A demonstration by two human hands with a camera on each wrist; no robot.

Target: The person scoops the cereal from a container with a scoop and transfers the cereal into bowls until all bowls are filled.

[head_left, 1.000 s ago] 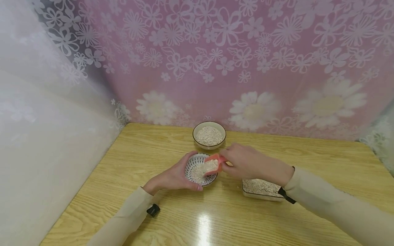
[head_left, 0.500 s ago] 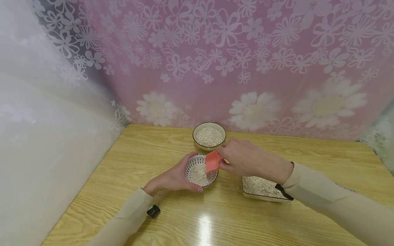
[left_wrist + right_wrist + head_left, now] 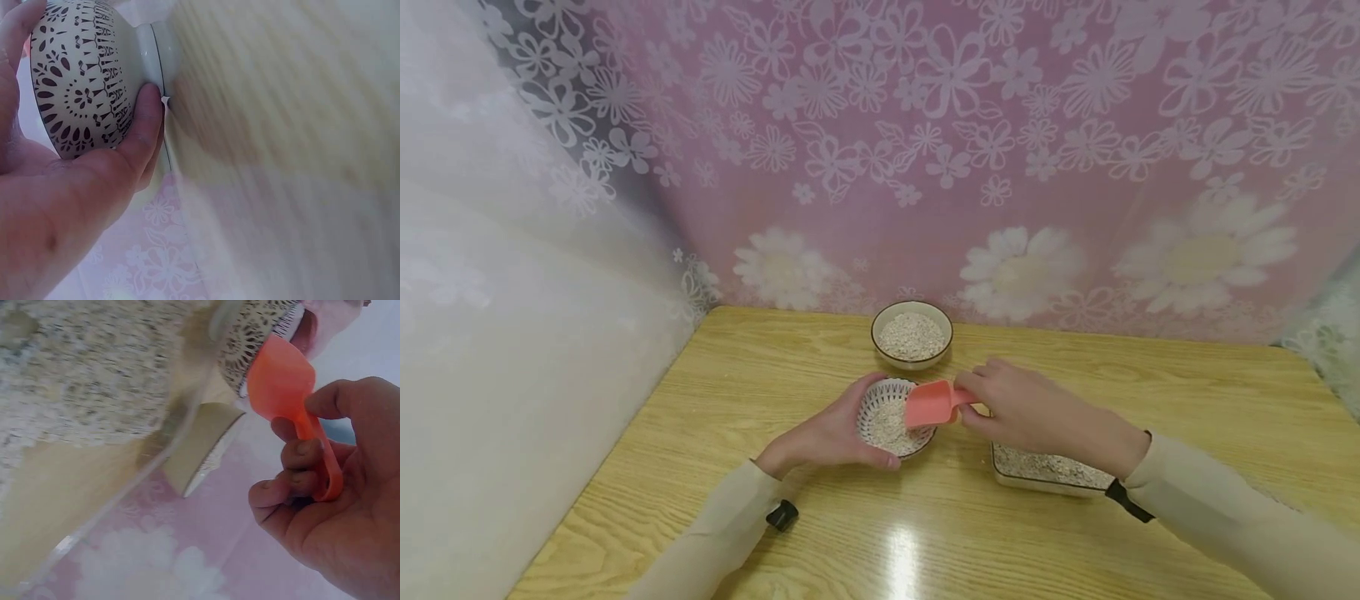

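Note:
A small patterned bowl [image 3: 874,397] with oat flakes [image 3: 887,429] in it stands tilted slightly to the right on the table. My left hand [image 3: 831,429] holds it from the left, thumb at the near side and fingers round the far side; in the left wrist view, fingertips reach the bowl's foot. My right hand [image 3: 1033,412] grips the handle of a coral-red scoop [image 3: 931,403]. The scoop's cup overlaps the bowl's right rim in the head view and shows no flakes inside. In the right wrist view, thumb and curled fingers [image 3: 303,453] pinch the handle.
Behind the patterned bowl, a cream bowl [image 3: 912,364] with a dark rim holds oat flakes near the back edge. A rectangular dish [image 3: 1048,484] of flakes sits under my right forearm. A floral curtain [image 3: 880,208] hangs behind the wooden table [image 3: 820,542].
The flakes seen in the scoop a second ago have gone into the patterned bowl. The scoop, tipped over the bowl earlier, has drawn slightly right with my right hand. My left hand keeps its hold.

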